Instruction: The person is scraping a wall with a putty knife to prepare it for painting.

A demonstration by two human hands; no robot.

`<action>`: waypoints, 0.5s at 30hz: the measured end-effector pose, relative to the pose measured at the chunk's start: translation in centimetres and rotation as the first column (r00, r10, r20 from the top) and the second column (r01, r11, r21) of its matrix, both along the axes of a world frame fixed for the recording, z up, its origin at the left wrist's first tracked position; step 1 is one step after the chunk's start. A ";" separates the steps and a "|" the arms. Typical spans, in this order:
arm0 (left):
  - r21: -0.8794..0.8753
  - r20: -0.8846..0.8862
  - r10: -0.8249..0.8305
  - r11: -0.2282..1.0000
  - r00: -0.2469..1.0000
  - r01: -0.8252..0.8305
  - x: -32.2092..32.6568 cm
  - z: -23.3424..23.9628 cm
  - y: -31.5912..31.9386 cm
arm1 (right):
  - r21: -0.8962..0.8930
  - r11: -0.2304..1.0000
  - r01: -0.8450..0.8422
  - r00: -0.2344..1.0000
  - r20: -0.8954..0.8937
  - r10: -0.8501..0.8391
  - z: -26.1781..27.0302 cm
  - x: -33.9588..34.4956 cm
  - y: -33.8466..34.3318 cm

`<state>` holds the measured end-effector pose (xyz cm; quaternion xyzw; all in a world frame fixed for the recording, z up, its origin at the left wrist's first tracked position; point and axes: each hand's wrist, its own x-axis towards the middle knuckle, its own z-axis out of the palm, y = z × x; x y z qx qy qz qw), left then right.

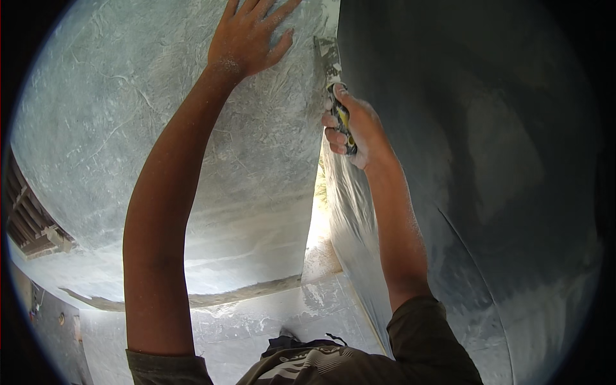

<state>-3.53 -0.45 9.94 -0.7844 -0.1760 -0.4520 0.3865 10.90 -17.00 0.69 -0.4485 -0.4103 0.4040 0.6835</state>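
Note:
My right hand (356, 127) grips the black and yellow handle of a putty knife (331, 57). Its wide blade is smeared with pale filler and points upward, lying along the right-hand edge of a rough grey plastered wall (269, 139). Higher up and to the left, my left hand (250, 41) is spread out over the wall with nothing in it. Its fingertips reach the top of the picture, and whether the whole palm touches the wall is hard to tell. White dust coats the fingers of my right hand and my left wrist.
A dark plastic sheet (414, 96) hangs to the right of the wall edge. Bright daylight shows through a narrow gap (320, 211) between them. Below is a grey tiled floor (269, 320) with white smears. Wooden roof beams (26, 211) appear at the far left.

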 end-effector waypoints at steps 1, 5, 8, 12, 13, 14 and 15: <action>0.065 0.029 -0.043 0.997 0.999 0.041 0.0 0.0 0.6 | -0.022 1.000 -0.012 1.000 0.009 0.013 -0.3 0.0 -0.2; 0.026 0.027 -0.020 0.999 0.999 0.019 0.0 -0.2 -0.3 | 0.012 0.999 -0.046 0.999 0.030 0.045 1.5 0.6 0.3; 0.025 0.035 -0.029 0.999 0.999 0.029 -0.3 -0.1 -0.4 | 0.002 0.999 -0.043 0.997 0.057 0.043 0.8 0.3 -0.2; 0.010 0.041 -0.018 1.000 0.999 0.018 -0.1 -0.1 -0.8 | -0.081 0.997 0.004 0.998 0.069 0.002 -0.5 0.2 -0.9; -0.006 0.036 -0.013 1.000 0.999 0.013 0.1 -0.1 -1.1 | -0.083 0.997 0.007 0.997 0.074 -0.001 0.0 0.7 -0.8; -0.022 0.031 -0.009 1.000 0.999 0.010 0.3 -0.1 -1.3 | -0.028 0.999 -0.034 0.997 0.073 0.036 0.9 1.3 -0.4; -0.023 0.030 -0.004 1.000 1.000 0.004 0.1 -0.2 -1.0 | 0.026 0.996 -0.084 0.994 0.068 0.082 1.3 1.3 0.0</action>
